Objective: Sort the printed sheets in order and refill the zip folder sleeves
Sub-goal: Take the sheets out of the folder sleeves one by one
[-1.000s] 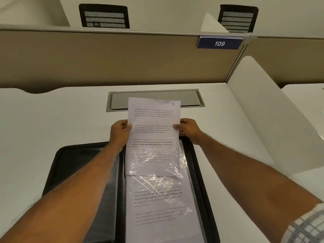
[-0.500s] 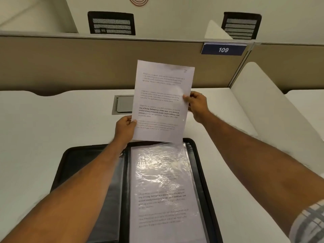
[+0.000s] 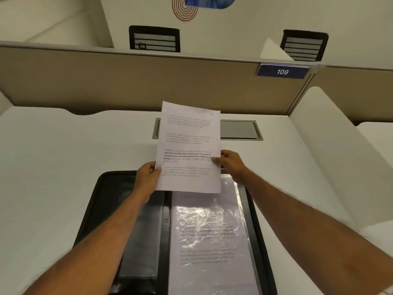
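Folder nearest: the black zip folder (image 3: 102,209) lies open on the white desk (image 3: 53,167), and the clear sleeve (image 3: 212,220) on its right half shows a printed page inside. Just past it the printed sheet (image 3: 189,145) hangs off the desk, its long axis running near to far in line with the sleeve, its near edge over the sleeve's far end. The left hand (image 3: 146,179) pinches the left edge low down. The right hand (image 3: 231,165) pinches the right edge slightly farther off. The sleeve lies nearer than and below both hands, so I'd judge the sheet must travel nearward along its length. Beyond sits a grey hatch (image 3: 240,129).
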### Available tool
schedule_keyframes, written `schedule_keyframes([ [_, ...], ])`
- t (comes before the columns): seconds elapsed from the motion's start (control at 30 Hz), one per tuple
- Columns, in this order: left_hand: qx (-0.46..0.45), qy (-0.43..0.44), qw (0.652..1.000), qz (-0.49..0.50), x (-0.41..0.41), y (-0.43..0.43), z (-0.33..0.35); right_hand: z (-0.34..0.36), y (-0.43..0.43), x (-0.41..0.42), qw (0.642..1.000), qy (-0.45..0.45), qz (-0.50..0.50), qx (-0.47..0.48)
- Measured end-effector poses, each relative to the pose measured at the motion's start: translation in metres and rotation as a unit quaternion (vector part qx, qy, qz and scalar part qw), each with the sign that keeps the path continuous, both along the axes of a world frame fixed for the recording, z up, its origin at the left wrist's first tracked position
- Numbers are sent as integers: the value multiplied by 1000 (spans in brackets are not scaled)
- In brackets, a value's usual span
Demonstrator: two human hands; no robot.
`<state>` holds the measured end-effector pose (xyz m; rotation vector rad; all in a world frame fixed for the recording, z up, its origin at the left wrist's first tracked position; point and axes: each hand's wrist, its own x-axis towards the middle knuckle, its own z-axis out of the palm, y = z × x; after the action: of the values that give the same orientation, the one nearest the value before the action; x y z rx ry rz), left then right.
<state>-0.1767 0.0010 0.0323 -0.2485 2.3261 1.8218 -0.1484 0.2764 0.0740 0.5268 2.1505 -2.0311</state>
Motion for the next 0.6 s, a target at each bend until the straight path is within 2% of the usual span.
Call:
schedule_keyframes([
  [0.13,4,-16,1000,16,27,-31,-5,-16,-35,31,998,-37,39,-27],
  [0.27,9,-22,999,28,52,-61,-9,-26,-71,57,996,-47,76,8],
  [0.6,-39,-28,998,44,94,-134,-19,-29,-148,87,997,-24,68,-3],
])
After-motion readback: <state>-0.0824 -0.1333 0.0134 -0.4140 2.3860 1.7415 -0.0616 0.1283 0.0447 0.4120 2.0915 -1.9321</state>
